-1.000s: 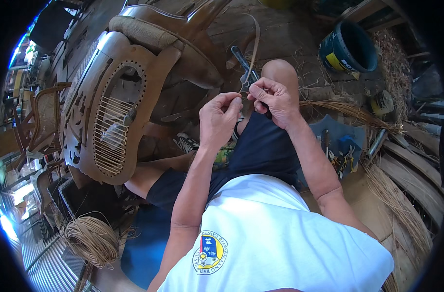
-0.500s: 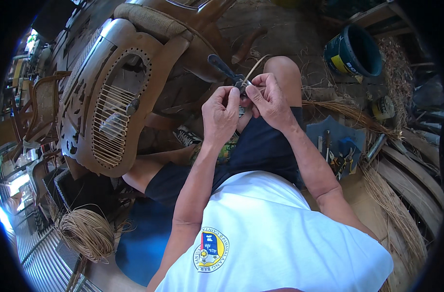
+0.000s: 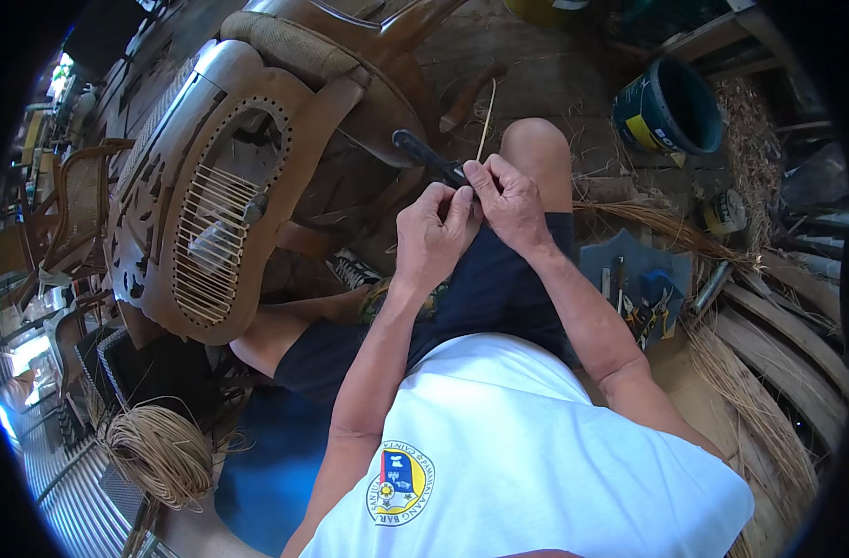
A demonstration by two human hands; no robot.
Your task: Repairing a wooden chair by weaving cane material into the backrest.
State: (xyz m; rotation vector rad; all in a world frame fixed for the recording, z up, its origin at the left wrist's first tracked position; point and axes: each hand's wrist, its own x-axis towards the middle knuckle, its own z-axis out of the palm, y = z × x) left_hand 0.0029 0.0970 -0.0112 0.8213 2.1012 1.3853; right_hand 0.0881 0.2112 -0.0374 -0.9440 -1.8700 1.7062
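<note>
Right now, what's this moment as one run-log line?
left hand: pinched, contents hidden | right hand: closed on dark tool | cane strip: sticks out beyond hands | chair: at left, back partly strung

Dark wooden boards are making up the floor here, and pale shavings are lying in a strip along the right side, close to some rough timbers. A big carved wooden chair is taking up much of the left, with a smaller woven-backed chair sitting beyond it among more clutter. Bright bluish-white light is coming in at the far left, glinting off a ribbed sheet, while the floorboards are staying dim.
</note>
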